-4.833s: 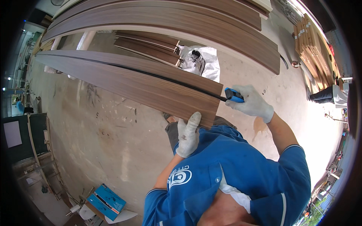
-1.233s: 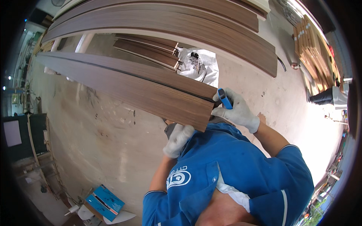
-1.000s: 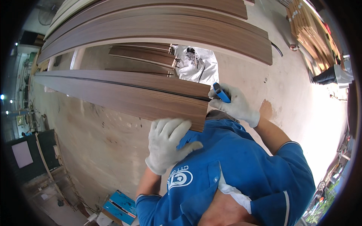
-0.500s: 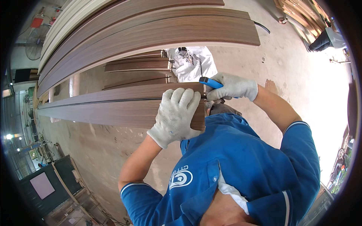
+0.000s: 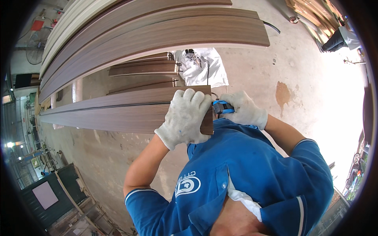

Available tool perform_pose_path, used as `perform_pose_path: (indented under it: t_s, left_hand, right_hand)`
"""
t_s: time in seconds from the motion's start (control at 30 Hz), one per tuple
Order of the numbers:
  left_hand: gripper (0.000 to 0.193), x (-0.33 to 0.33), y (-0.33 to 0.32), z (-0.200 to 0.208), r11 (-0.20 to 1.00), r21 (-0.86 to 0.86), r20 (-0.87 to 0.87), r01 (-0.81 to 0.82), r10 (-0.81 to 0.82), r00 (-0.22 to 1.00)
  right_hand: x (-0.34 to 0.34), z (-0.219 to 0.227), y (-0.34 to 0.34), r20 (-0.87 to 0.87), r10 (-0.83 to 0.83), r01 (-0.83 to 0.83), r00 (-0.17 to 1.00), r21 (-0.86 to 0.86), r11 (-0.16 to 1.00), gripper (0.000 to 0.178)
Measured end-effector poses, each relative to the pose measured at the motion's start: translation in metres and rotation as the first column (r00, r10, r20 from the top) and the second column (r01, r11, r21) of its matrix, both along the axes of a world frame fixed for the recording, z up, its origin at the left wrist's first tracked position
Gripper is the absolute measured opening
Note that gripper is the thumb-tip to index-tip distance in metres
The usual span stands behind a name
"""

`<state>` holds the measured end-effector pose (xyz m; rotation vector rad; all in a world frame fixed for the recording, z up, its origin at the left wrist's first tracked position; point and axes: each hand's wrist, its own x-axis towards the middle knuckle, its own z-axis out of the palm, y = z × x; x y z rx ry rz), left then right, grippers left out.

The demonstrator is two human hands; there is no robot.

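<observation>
"Board (image 5: 130, 120) first: where does it lie against the hands?"

"Its right end is under the left hand (image 5: 185, 116), whose gloved fingers rest across the brown face, with the thumb down by the edge nearest the body. The rest stretches away to the left."

"Does that hand grip it?"

"I can't tell. It touches the face, but the underside is out of sight."

"And the right hand (image 5: 243, 108)?"

"Gloved too, and clenched around a blue-and-black tool (image 5: 223, 107) just beyond the board's right end."

"What's hard to make out?"

"The black strip (image 5: 130, 104) along the board is partly covered by the left hand. Part of the tool is hidden in the right glove, and I can't say whether it touches the board. At the far right, another person (image 5: 334, 41) is only partly visible."
</observation>
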<state>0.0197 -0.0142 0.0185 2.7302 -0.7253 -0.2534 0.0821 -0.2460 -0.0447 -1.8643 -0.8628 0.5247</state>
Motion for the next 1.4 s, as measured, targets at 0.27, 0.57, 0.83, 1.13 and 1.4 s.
perform_pose_path:
  t_s: [0.27,0.57,0.83,1.13,1.4]
  left_hand:
    - [0.105,-0.029,-0.005,0.008,0.984,-0.105,0.154,-0.147,0.162,0.975]
    - [0.067,-0.019,-0.091,0.013,0.622,-0.673,-0.127,-0.402,0.437,0.89]
    - [0.026,-0.036,-0.087,0.014,0.731,-0.556,0.039,-0.395,0.498,0.866]
    - [0.027,-0.079,-0.113,0.001,0.839,-0.413,0.1,-0.353,0.427,0.899]
    - [0.034,-0.139,-0.15,-0.022,0.462,-0.724,0.017,-0.512,0.754,0.657]
  right_hand:
    - [0.011,-0.002,-0.013,-0.555,-0.244,0.316,0.795,0.037,0.948,0.044]
    - [0.038,0.049,-0.026,-0.774,0.176,0.545,0.609,0.569,0.615,0.046]
    - [0.055,0.078,-0.099,-0.309,0.125,-0.1,0.943,0.095,0.99,0.034]
    - [-0.017,0.074,-0.127,-0.3,0.423,-0.48,0.855,-0.153,0.864,0.067]
    - [-0.032,0.075,-0.163,-0.393,-0.144,0.006,0.908,-0.332,0.943,0.033]
